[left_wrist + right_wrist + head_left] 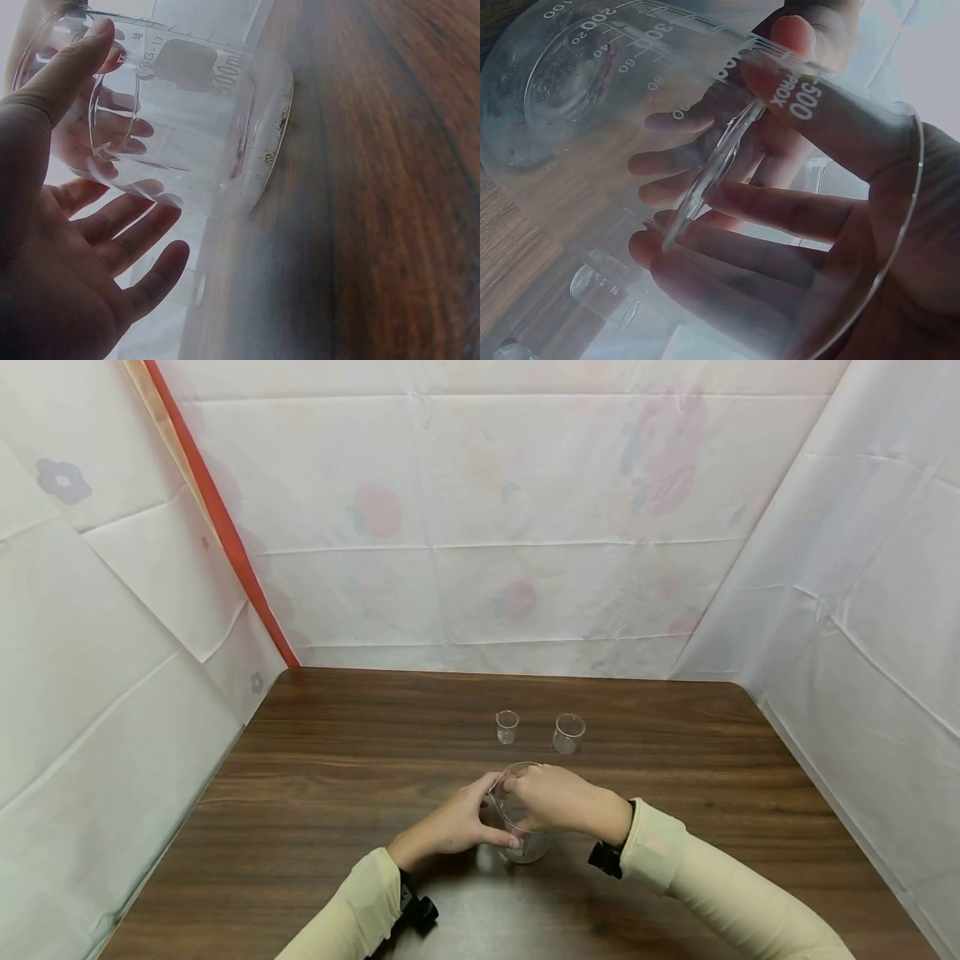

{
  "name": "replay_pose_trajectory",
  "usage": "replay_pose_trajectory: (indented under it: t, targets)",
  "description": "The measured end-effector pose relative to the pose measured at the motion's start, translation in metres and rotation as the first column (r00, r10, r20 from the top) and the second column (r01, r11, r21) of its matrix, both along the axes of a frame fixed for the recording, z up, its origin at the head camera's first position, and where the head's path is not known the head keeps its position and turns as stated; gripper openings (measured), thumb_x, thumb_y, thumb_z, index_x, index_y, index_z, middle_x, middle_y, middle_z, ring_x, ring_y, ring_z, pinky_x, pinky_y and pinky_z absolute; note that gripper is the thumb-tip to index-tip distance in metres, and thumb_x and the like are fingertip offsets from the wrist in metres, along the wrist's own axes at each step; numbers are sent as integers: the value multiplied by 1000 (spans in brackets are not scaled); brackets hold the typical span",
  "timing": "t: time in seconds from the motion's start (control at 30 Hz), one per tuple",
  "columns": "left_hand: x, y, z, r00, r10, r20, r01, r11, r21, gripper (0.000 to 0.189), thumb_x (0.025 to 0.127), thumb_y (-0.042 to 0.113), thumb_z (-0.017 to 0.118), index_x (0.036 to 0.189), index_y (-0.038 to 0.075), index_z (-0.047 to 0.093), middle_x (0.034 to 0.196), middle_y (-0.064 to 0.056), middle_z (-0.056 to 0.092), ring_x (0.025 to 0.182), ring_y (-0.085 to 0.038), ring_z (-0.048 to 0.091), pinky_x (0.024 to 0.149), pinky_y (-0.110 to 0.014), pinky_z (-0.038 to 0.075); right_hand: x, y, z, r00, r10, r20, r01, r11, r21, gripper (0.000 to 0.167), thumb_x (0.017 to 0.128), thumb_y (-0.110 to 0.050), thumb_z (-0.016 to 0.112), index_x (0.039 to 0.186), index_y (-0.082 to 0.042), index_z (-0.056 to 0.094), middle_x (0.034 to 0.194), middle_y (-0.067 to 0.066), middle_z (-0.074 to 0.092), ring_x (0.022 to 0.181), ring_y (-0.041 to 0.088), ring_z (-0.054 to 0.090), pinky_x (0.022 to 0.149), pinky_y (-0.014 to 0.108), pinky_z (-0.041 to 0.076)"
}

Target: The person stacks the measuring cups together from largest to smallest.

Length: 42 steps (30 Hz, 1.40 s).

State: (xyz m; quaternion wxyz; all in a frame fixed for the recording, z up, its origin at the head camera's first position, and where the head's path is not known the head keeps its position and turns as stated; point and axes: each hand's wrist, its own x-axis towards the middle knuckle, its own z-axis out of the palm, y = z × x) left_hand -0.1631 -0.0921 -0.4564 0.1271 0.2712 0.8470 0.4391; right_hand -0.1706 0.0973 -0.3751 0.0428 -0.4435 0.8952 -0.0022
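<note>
A large clear glass beaker (529,850) with a 500 marking stands upright on the table close to the person. My left hand (459,820) holds it from the left side, thumb on the near wall and fingers spread along the far side. Inside it sits a smaller graduated glass beaker (634,105), whose rim shows through the outer wall. From above, my right hand (564,797) reaches into the large beaker. In the right wrist view, its thumb and fingers (780,210) grip the inner beaker at its rim.
Farther back on the brown wooden table (360,735) stand a tiny glass beaker (507,728) and, to its right, a slightly bigger glass beaker (568,737). White patterned sheets (480,510) enclose the table at the back and both sides.
</note>
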Motion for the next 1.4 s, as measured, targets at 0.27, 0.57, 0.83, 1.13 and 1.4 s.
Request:
replay_pose_trajectory:
  t: [0.27, 0.57, 0.83, 1.13, 1.4]
  targets:
    - [0, 0, 0, 1000, -3, 6, 3, 1000, 0, 89, 78, 46, 79, 149, 15, 34, 143, -2, 51, 125, -25, 55, 101, -44, 48, -2, -1, -1, 999, -19, 27, 18, 1000, 15, 37, 78, -31, 81, 105, -7, 70, 98, 3, 73, 87, 18, 69, 87, 39, 55]
    - [0, 2, 0, 1000, 1, -5, -1, 1000, 4, 88, 77, 47, 80, 147, 17, 36, 142, 1, 53, 125, -20, 55, 101, -41, 48, -4, -2, -3, 999, -24, 35, 24, 1000, -6, 32, 78, -28, 79, 101, -6, 70, 94, 4, 73, 82, 18, 69, 75, 32, 57]
    - [-1, 2, 0, 1000, -4, -1, 4, 1000, 4, 89, 77, 47, 80, 148, 17, 35, 144, 0, 51, 127, -20, 53, 102, -41, 48, -4, -2, -3, 999, -34, 41, 34, 999, -5, 31, 80, -28, 78, 101, -7, 69, 90, 4, 72, 76, 17, 68, 71, 31, 56]
    - [0, 2, 1, 1000, -6, 2, 6, 1000, 5, 90, 77, 47, 80, 149, 16, 34, 146, 0, 49, 129, -20, 51, 102, -41, 48, -1, -1, -2, 999, -18, 27, 18, 1000, 5, 29, 82, -27, 76, 104, -9, 72, 96, 2, 72, 83, 17, 68, 83, 38, 55]
    - [1, 1, 2, 1000, 2, 16, -2, 1000, 0, 90, 77, 46, 80, 149, 16, 34, 146, -3, 49, 127, -22, 52, 102, -43, 48, -1, 1, 2, 1000, 5, -26, -5, 1000, -27, 28, 81, -30, 78, 99, -10, 73, 104, 3, 72, 90, 17, 69, 78, 31, 57]
